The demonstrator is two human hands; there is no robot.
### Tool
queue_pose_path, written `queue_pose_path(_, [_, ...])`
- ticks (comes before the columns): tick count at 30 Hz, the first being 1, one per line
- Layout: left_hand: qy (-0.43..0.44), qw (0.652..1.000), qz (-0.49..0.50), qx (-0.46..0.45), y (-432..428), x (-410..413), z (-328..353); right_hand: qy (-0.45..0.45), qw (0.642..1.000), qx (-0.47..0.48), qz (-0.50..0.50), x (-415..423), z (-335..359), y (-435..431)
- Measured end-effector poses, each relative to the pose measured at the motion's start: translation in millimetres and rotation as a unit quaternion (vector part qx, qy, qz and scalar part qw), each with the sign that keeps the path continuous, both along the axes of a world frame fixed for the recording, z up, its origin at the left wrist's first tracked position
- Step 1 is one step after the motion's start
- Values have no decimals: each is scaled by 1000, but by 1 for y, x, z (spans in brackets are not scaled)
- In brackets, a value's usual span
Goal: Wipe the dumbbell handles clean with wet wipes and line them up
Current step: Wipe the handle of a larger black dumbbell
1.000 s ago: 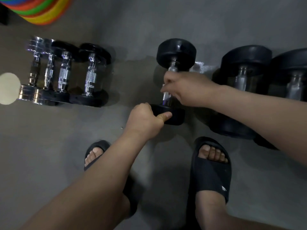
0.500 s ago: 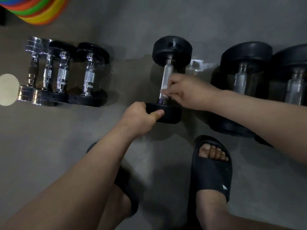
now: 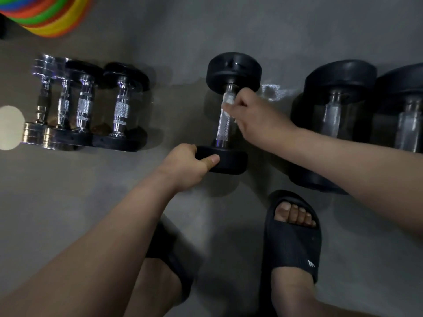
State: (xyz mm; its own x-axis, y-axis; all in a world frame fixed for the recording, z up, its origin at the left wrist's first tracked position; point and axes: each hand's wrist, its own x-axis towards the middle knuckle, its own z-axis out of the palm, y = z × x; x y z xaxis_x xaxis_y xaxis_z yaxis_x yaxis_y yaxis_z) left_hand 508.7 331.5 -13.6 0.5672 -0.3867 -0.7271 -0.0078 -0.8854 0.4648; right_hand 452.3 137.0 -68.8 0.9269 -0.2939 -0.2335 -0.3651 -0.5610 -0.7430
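A black dumbbell (image 3: 233,72) with a knurled chrome handle (image 3: 223,124) lies on the grey floor in the middle of the view. My left hand (image 3: 185,165) grips its near black head, thumb along the rim. My right hand (image 3: 256,120) pinches a white wet wipe (image 3: 229,101) against the upper part of the handle. Several smaller dumbbells (image 3: 87,104) lie side by side in a row at the left. Two larger black dumbbells (image 3: 336,110) lie at the right, partly behind my right forearm.
A stack of coloured rings (image 3: 45,14) sits at the top left corner. A pale round disc (image 3: 9,126) lies at the left edge. My feet in black slides (image 3: 293,243) stand just below the dumbbell. A crumpled white wipe (image 3: 271,90) lies on the floor behind my right hand.
My right hand has slid the wipe from the lower part of the handle up toward the far head. The left hand keeps its hold on the near head.
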Motion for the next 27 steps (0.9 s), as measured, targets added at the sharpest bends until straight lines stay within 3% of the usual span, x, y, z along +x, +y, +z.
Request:
queue_pose_path(3, [2,1000,4,-5,0,-2,0,-9,999,-26,-31,17,13,0])
queue_pose_path(6, [0,1000,12,-6,2,-2,-3,2,987,-153,53,26,17,2])
queue_pose_path(14, [13,1000,13,-16,9,4,-4,-63,981,-182,16,14,-6,-2])
queue_pose_path(19, [-6,999,39,-23,14,0,0,-101,990,-66,-74,14,-6,12])
queue_pose_path(23, [-81,996,29,2,10,-9,4,-66,986,8,-156,16,-2,19])
queue_pose_path(27, [-82,996,31,8,8,-14,4,-26,971,81,-221,13,10,18])
